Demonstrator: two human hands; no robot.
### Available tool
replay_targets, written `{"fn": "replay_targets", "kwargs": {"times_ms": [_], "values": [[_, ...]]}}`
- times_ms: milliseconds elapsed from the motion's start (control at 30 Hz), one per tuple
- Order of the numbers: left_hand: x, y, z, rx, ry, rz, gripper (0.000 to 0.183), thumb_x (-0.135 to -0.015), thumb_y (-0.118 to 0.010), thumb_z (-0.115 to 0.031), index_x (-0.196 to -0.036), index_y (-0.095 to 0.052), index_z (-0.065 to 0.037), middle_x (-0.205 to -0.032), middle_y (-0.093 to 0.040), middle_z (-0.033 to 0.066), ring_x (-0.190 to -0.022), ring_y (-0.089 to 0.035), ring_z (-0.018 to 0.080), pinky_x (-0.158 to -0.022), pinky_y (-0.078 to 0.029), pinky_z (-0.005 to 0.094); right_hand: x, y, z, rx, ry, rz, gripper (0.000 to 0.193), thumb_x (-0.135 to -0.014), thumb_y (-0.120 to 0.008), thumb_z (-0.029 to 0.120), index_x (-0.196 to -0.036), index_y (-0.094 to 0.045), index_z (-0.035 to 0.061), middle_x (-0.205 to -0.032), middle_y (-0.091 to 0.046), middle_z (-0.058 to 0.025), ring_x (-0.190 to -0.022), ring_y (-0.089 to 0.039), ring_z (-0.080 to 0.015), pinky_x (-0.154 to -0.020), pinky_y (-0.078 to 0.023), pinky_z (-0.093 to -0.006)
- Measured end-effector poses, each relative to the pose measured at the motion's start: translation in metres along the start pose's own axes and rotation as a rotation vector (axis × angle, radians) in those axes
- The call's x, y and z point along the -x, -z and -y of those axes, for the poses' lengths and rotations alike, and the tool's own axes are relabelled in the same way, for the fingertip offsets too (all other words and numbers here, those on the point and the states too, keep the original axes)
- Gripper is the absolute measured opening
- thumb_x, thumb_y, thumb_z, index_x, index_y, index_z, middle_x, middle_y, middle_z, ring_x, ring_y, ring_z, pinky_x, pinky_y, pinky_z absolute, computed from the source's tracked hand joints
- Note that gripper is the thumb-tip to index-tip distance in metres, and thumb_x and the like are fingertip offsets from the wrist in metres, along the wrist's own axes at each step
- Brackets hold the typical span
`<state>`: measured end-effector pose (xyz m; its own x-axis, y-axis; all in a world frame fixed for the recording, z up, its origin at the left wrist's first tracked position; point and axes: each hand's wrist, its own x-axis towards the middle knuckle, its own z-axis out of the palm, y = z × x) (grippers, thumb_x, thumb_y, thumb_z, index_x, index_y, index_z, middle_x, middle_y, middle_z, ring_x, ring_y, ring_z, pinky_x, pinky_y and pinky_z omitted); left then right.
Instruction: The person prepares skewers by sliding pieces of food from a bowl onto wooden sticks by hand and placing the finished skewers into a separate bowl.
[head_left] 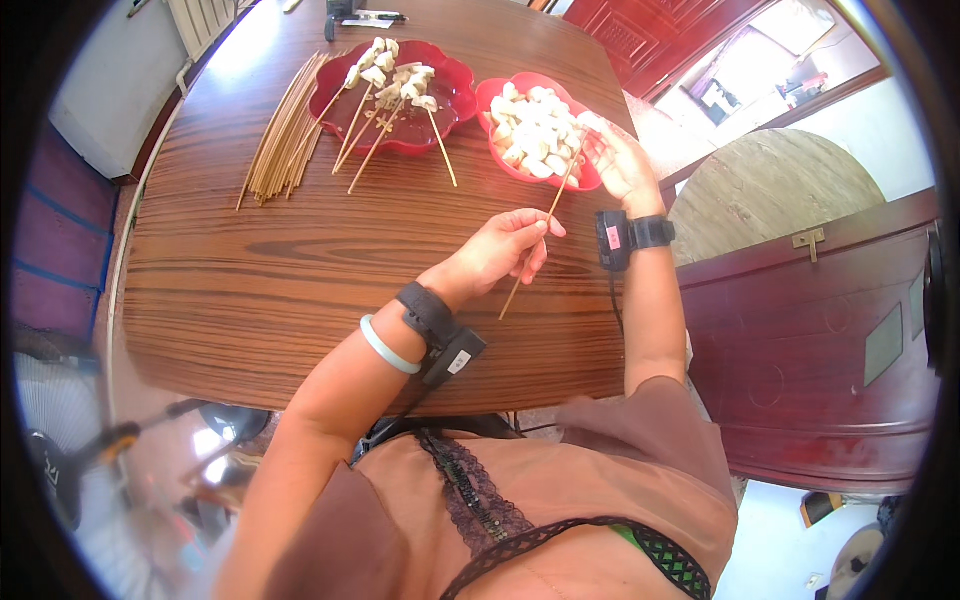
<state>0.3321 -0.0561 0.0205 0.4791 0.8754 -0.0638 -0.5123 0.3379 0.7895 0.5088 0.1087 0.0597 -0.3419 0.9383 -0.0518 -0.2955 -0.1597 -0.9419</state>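
Observation:
My left hand pinches a thin wooden skewer over the table, its upper end slanting up and to the right. At that end, my right hand holds a small white piece of food in its fingertips, at the right rim of a pink bowl. Many cut white pieces fill this bowl; their exact kind is hard to make out. Left of it, a red scalloped bowl bears several skewers threaded with white pieces, their bare sticks leaning over its rim.
A bundle of bare wooden skewers lies left of the red bowl on the brown wood-grain table. Small dark items are at the far edge. To the right stand a dark red wooden panel and a round board.

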Motion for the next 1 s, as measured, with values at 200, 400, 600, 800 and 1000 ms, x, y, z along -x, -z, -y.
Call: {"fn": "replay_targets", "kwargs": {"times_ms": [200, 400, 600, 800, 1000], "values": [[0.001, -0.002, -0.002, -0.021, 0.003, -0.023, 0.023, -0.093, -0.036, -0.023, -0.099, -0.052, -0.008, -0.054, -0.045, -0.0003, -0.042, -0.039, 0.0076, -0.039, -0.031, 0.0176, 0.003, -0.001, -0.015, -0.029, 0.000, 0.028, 0.021, -0.088, -0.049, 0.015, -0.103, -0.055, 0.0014, -0.095, -0.060, -0.0091, -0.087, -0.057, -0.0169, -0.077, -0.046, -0.0283], [-0.001, -0.002, -0.003, -0.045, 0.011, -0.064, 0.024, -0.094, -0.034, -0.022, -0.100, -0.051, -0.007, -0.054, -0.045, -0.0004, -0.041, -0.037, 0.0069, -0.039, -0.030, 0.0170, 0.003, 0.002, -0.018, -0.036, 0.034, 0.076, 0.027, -0.089, -0.046, 0.016, -0.110, -0.051, -0.0003, -0.099, -0.059, -0.0118, -0.090, -0.057, -0.0198, -0.079, -0.046, -0.0294], [0.000, -0.002, -0.004, -0.056, 0.006, -0.062, 0.024, -0.094, -0.033, -0.022, -0.100, -0.051, -0.007, -0.054, -0.044, -0.0006, -0.041, -0.037, 0.0067, -0.039, -0.029, 0.0167, 0.001, 0.004, -0.018, -0.037, 0.033, 0.079, 0.033, -0.089, -0.045, 0.018, -0.115, -0.047, -0.0018, -0.103, -0.058, -0.0142, -0.094, -0.056, -0.0224, -0.082, -0.045, -0.0307], [0.000, -0.002, -0.003, -0.048, -0.005, -0.052, 0.024, -0.094, -0.033, -0.022, -0.100, -0.051, -0.007, -0.055, -0.044, -0.0006, -0.041, -0.037, 0.0064, -0.039, -0.030, 0.0166, -0.001, 0.007, -0.020, -0.058, 0.037, 0.091, 0.031, -0.088, -0.046, 0.015, -0.115, -0.047, -0.0016, -0.103, -0.057, -0.0152, -0.096, -0.056, -0.0227, -0.084, -0.045, -0.0317], [0.000, -0.002, -0.002, -0.040, -0.003, -0.063, 0.024, -0.094, -0.033, -0.022, -0.100, -0.051, -0.007, -0.055, -0.045, -0.0004, -0.042, -0.037, 0.0063, -0.040, -0.030, 0.0164, 0.001, 0.006, -0.019, -0.059, 0.029, 0.096, 0.031, -0.087, -0.048, 0.012, -0.115, -0.047, -0.0008, -0.104, -0.057, -0.0150, -0.096, -0.056, -0.0228, -0.084, -0.044, -0.0316]]}}
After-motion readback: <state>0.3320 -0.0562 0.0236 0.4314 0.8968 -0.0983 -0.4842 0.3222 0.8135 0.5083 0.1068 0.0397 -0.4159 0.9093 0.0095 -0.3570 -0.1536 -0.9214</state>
